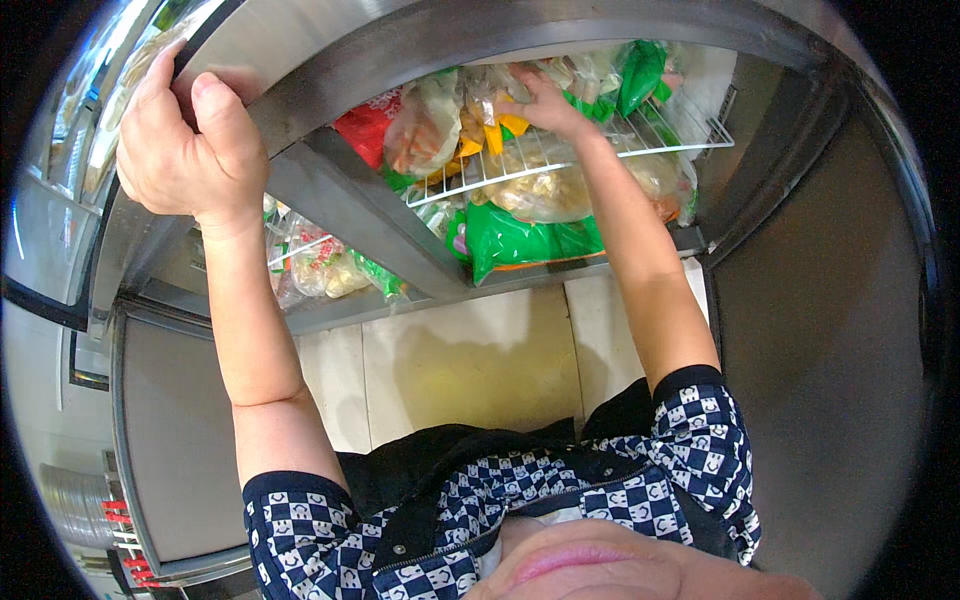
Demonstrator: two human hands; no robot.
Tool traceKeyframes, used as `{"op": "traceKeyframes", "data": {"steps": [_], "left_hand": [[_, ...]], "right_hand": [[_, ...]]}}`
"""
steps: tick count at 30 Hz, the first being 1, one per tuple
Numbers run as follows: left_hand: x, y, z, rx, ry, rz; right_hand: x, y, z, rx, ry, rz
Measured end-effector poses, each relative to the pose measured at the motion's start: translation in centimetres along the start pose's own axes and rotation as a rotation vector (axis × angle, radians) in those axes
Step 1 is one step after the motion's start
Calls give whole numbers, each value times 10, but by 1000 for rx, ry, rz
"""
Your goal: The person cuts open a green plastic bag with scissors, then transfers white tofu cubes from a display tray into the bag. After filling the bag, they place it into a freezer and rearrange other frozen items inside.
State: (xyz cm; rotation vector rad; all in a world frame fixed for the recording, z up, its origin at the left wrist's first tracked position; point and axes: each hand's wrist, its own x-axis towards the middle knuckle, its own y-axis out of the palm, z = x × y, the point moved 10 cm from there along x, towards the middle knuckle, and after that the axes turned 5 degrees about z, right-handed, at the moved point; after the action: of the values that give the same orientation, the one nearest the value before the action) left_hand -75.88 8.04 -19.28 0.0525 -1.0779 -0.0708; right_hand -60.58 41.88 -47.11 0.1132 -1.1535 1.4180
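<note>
My left hand (196, 142) is raised at the upper left, fingers curled over a stainless-steel edge (251, 52) of a refrigerator cabinet. My right hand (546, 105) reaches into the open compartment above a white wire shelf (480, 180). Its fingers lie among plastic bags, by a bag with yellow strips (493, 140); the fingertips are partly hidden. To their left sit a clear bag of reddish food (424, 131) and a red bag (370, 127). Beneath the shelf are a clear bag of pale food (536, 187) and a green bag (536, 236).
Open cabinet doors stand at the right (817, 315) and left (180, 435). A steel post (375, 210) divides the compartments. More bagged food (326, 262) fills the left one. Light floor tiles (465, 367) lie below. Red-handled items (120, 517) are at the lower left.
</note>
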Motion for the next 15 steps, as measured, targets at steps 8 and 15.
{"op": "traceKeyframes", "data": {"steps": [8,15], "left_hand": [[3,-6,-13,21,-2,45],[6,-11,-7,-12,100,45]], "right_hand": [[11,-3,-37,193,571,87],[33,-43,-53,762,334,-202]]}}
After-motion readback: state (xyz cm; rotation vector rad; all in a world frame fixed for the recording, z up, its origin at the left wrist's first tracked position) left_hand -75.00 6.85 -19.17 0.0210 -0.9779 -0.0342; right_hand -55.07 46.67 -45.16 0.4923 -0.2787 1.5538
